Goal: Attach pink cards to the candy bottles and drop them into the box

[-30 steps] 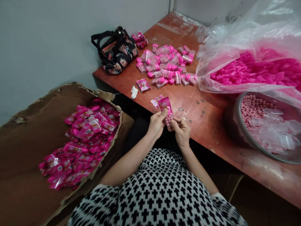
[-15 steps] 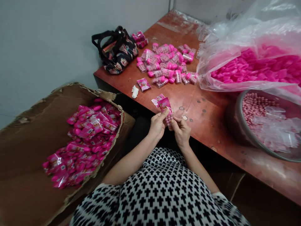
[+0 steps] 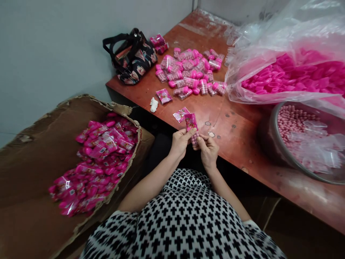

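Observation:
At the near edge of the table, my left hand (image 3: 180,142) pinches a printed pink wrapper (image 3: 191,121) with its thumb on top. The wrapper sits at the far end of a small clear bottle of pink candy balls (image 3: 194,139). My right hand (image 3: 209,150) is closed on the near end of that bottle, thumb and forefinger at its side. How far the wrapper goes over the bottle is partly hidden by my fingers. Just beyond my hands lie a flat printed wrapper (image 3: 181,115), another pink wrapper (image 3: 164,96) and a small white lump (image 3: 153,105).
Several filled bottles with pink caps (image 3: 190,70) are heaped on the table (image 3: 231,144). To the right stand a plastic bag of pink caps (image 3: 293,73) and a grey tub (image 3: 280,144) of candy balls and clear bottles. A cardboard box (image 3: 32,162) holds wrapped bottles (image 3: 105,151); a floral handbag (image 3: 137,59) sits behind.
The wrapper's far end has tipped slightly right and nearer me, standing more upright in view. Both hands keep their hold on the same piece.

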### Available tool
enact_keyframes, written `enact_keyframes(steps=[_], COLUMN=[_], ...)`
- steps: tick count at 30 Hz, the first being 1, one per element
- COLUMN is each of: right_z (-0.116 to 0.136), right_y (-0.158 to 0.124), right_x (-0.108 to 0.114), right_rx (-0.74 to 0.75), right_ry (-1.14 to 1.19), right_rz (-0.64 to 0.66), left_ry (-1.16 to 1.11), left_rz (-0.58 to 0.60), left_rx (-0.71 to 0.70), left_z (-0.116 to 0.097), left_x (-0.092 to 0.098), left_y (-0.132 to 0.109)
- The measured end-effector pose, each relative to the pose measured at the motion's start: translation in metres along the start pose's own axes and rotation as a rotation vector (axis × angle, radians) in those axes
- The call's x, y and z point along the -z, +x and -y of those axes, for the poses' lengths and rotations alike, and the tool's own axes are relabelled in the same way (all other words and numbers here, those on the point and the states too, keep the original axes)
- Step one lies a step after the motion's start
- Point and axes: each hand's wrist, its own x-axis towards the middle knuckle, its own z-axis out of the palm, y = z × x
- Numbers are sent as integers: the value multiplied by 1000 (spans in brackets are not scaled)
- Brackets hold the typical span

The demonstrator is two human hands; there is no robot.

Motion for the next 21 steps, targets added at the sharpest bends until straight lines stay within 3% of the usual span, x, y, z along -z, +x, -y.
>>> enact_keyframes(steps=[6,13,21], right_z=[-6,-3,-5], right_y=[2,6,3], right_x=[-3,2,-2], right_rx=[41,-11,110], right_ry=[0,26,-107], right_rz=[-46,-9,-90], left_ry=[-76,-150,-148], left_rz=[-109,-35,-101], left_rx=[-29,-52,-69], left_z=[14,10,14], left_x=[-12,-6,-11], left_y=[-7,-12,-8])
